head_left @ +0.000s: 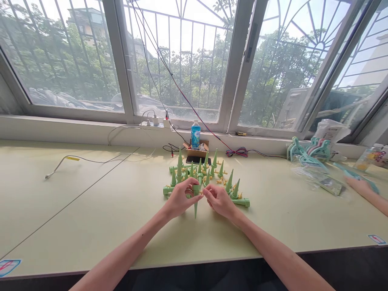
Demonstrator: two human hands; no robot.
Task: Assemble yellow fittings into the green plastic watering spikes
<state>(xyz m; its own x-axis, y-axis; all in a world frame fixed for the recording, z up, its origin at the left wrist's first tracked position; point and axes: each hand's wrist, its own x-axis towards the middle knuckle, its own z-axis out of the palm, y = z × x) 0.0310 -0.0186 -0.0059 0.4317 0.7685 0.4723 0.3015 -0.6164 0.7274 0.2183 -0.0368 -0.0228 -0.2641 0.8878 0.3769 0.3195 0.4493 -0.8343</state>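
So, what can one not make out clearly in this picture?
Head view only:
Top of the green plastic cone spike: covered by the left hand.
What the right hand pinches: hidden by its fingers.
Small yellow plastic pieces: too small for shape.
Another person's forearm: cut off by the right edge.

The left arm [130, 248] and the right arm [273, 248] are looking long and thin, and both are going bare all the way to the wrists. The left grip [181, 199] and the right grip [220, 201] are showing as bare hands with slim fingers.
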